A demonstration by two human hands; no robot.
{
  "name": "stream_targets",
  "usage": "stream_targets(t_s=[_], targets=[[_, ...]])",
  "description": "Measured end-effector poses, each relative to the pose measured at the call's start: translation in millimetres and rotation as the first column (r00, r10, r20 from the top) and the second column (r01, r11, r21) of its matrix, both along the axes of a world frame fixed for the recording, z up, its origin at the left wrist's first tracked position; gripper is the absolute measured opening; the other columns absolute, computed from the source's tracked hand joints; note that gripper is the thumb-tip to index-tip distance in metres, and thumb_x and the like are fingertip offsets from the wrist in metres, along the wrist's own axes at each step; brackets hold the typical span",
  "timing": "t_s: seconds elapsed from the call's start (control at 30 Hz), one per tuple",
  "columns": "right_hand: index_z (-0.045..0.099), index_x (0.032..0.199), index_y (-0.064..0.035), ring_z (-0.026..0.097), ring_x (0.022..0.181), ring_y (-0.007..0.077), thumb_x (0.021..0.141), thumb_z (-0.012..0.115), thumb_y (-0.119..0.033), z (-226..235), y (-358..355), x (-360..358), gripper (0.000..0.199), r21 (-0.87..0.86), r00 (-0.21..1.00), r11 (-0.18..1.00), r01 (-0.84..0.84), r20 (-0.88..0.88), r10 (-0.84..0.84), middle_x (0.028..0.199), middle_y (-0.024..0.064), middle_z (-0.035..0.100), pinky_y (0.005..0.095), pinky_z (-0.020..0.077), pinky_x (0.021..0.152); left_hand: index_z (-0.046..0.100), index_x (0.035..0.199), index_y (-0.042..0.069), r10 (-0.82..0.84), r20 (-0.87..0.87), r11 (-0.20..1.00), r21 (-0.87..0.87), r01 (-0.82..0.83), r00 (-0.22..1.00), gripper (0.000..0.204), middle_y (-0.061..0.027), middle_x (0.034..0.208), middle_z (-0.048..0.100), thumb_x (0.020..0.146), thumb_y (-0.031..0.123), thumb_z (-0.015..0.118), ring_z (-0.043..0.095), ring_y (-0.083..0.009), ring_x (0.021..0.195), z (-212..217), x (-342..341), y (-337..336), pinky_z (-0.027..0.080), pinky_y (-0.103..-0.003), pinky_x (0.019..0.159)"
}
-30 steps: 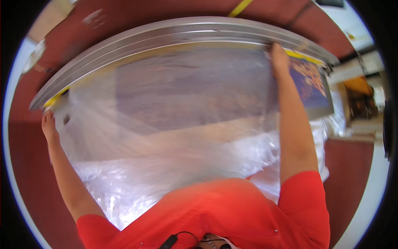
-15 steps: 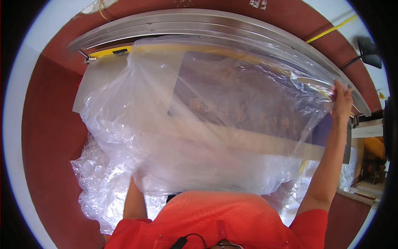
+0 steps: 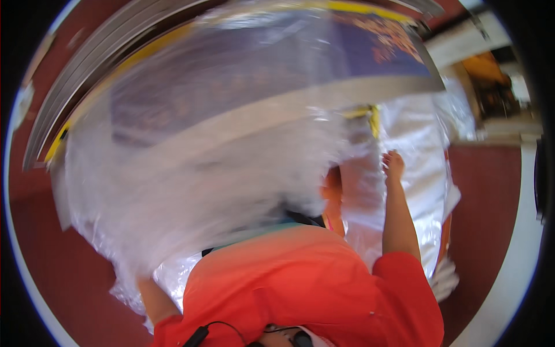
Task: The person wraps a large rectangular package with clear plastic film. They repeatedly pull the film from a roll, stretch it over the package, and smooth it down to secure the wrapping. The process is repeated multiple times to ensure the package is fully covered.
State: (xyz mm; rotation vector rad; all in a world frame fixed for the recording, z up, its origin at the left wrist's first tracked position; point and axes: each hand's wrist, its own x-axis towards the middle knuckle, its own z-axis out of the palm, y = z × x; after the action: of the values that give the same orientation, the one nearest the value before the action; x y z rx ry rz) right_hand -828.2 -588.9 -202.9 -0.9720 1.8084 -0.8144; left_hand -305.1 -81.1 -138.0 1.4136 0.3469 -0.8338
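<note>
Since half a second ago the view has swung and blurred: the clear plastic wrap, which then lay spread across the big flat board with the right arm stretched to its far right corner, now billows in the middle of the picture, and the right hand has dropped back to about 3 o'clock, nearer the body. That hand presses or pinches the wrap where it hangs over the board's near right edge; the fingers look curled, but motion blur hides whether they are truly closed on the film. The left forearm enters at 7 o'clock and vanishes under the sheet, so I cannot tell what the left hand is doing.

Under the wrap lies a board with a dark blue printed face and a pale band along its near edge. A strip of yellow tape marks the right end of that band. Grey metal rails curve past from 9 to 12 o'clock, and the red floor shows at both sides.

To handle the film well, my judgement is that both hands should hold it taut and move together, so it lies smooth without tearing or bunching at the corner.
</note>
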Motion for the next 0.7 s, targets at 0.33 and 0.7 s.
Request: stream_targets(t_s=[0.33,0.7], targets=[[0.046,0.107,-0.0060,0.047,0.096,0.0322,0.073,0.043,-0.013,-74,-81,-10,0.035,0.125,0.389,0.866,-0.485,-0.856,0.341,0.108,0.0154,0.048,0.0388,0.0383,0.082,0.047,0.102,0.005,0.084,-0.100,0.691,0.722,0.014,0.991,0.031,-0.0072,0.089,0.055,0.075,0.018,0.054,0.054,-0.0201,0.081,112,-32,136,0.047,-0.034,0.060],[0.042,0.108,-0.0070,0.049,0.095,0.0246,0.076,0.042,-0.008,-63,-101,-17,0.032,0.682,-0.140,0.627,-0.377,-0.711,0.689,0.101,0.0126,0.049,0.0338,0.0473,0.067,0.050,0.098,0.003,-0.065,-0.487,0.400,0.787,0.470,0.871,0.028,-0.0072,0.084,0.056,0.076,0.020,0.054,0.056,-0.0199,0.078,142,-44,84,0.048,-0.033,0.058]])
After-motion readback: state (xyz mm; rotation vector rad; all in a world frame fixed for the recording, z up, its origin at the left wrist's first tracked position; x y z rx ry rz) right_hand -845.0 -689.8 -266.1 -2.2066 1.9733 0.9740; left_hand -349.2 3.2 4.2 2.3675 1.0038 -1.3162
